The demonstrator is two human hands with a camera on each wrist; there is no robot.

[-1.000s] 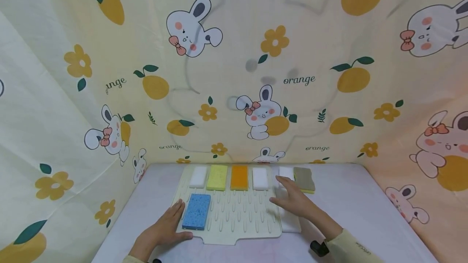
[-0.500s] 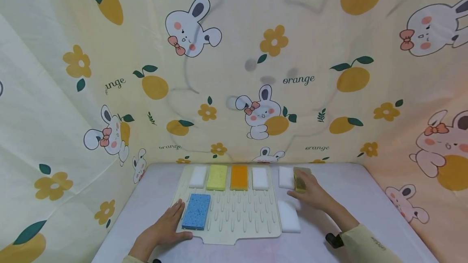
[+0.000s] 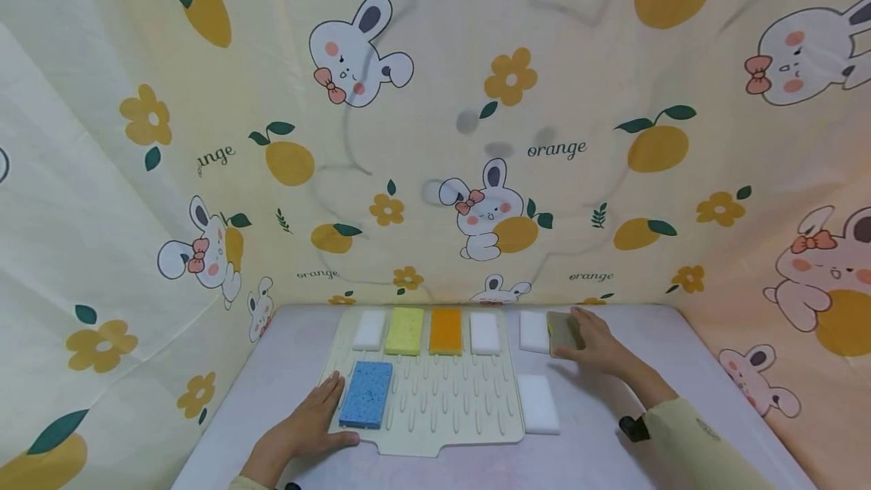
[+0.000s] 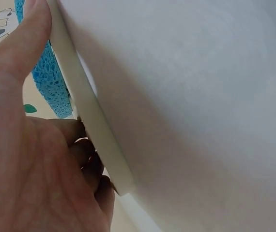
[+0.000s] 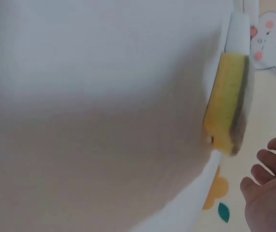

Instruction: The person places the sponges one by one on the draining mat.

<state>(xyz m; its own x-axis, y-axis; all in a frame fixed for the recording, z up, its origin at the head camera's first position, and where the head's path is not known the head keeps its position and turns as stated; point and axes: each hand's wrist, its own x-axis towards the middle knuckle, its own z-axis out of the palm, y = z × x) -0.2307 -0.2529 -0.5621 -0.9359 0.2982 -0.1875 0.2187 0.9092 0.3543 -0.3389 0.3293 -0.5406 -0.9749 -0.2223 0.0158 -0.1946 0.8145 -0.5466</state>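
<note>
My left hand (image 3: 302, 423) lies at the front-left corner of a cream ridged board (image 3: 435, 407), thumb along its front edge. In the left wrist view the fingers touch the rim of the board (image 4: 87, 106). A blue sponge (image 3: 366, 395) sits on the board beside that hand. My right hand (image 3: 602, 346) is over the right side of a grey-and-yellow scouring sponge (image 3: 565, 333) on the table. The right wrist view has its thumb and fingers spread, apart from the scouring sponge (image 5: 227, 101).
Along the board's back lie a white sponge (image 3: 369, 330), a yellow sponge (image 3: 404, 331), an orange sponge (image 3: 445, 331) and another white sponge (image 3: 485, 333). Right of the board are two more white blocks, one at the back (image 3: 534, 331) and one in front (image 3: 540, 404). Patterned cloth (image 3: 435, 134) surrounds the table.
My right hand has moved right, from beside the board's right edge, across the scouring sponge to its right side. My left hand and the sponges on the board stay put.
</note>
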